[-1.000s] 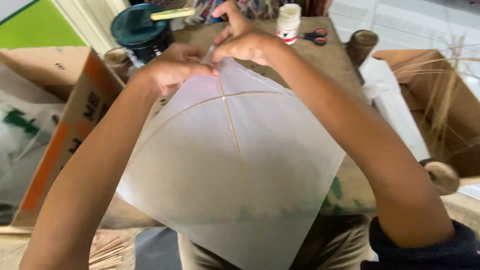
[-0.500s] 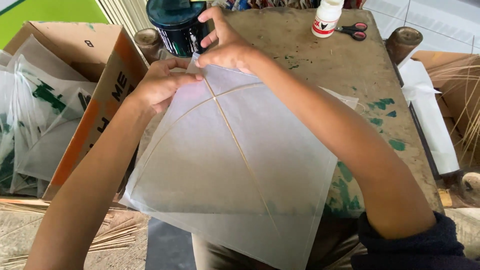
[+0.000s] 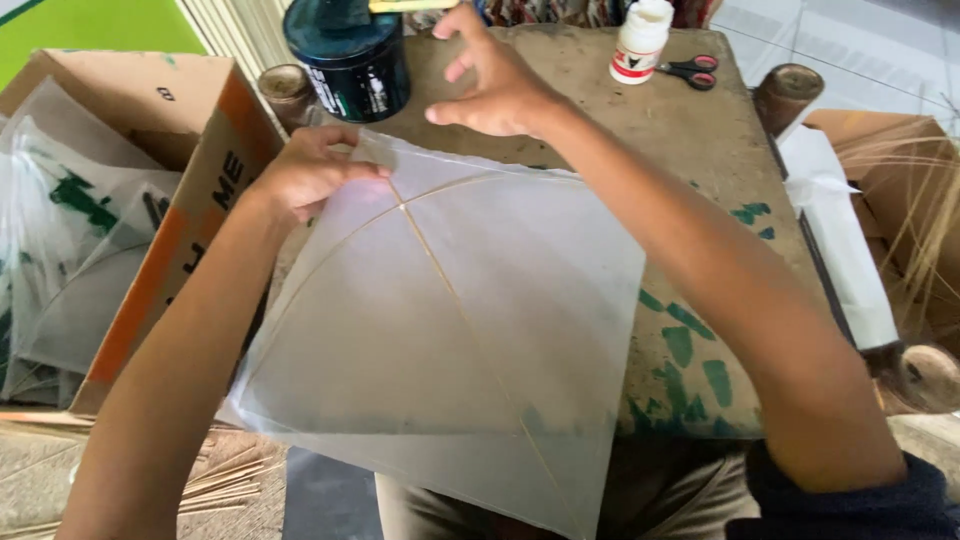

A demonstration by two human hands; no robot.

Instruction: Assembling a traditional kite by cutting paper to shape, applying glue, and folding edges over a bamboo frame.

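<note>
A translucent white paper kite with thin bamboo spars (image 3: 440,330) lies flat across the worn brown wooden table (image 3: 620,140), its lower corner hanging over the near edge at six o'clock towards the person's lap. The left hand (image 3: 305,175) pinches the kite's top corner at about eleven o'clock, fingers closed on a small folded flap of paper where the upright spar ends, apparently to keep the sheet from sliding and the fold pressed down. The right hand (image 3: 490,85) hovers above the table at twelve o'clock, fingers spread and gripping nothing, just beyond the kite's upper edge and near the dark round tub with a stick resting across its top (image 3: 348,50). That tub sits within easy reach, as does a small white bottle with a red band (image 3: 640,40) at one o'clock, with red-handled scissors (image 3: 690,70) just beside it. At nine o'clock an open cardboard box (image 3: 175,230) holds more pale kite sheets, stacked close by the table. Loose thin bamboo sticks (image 3: 225,480) lie on the floor at seven o'clock.
</note>
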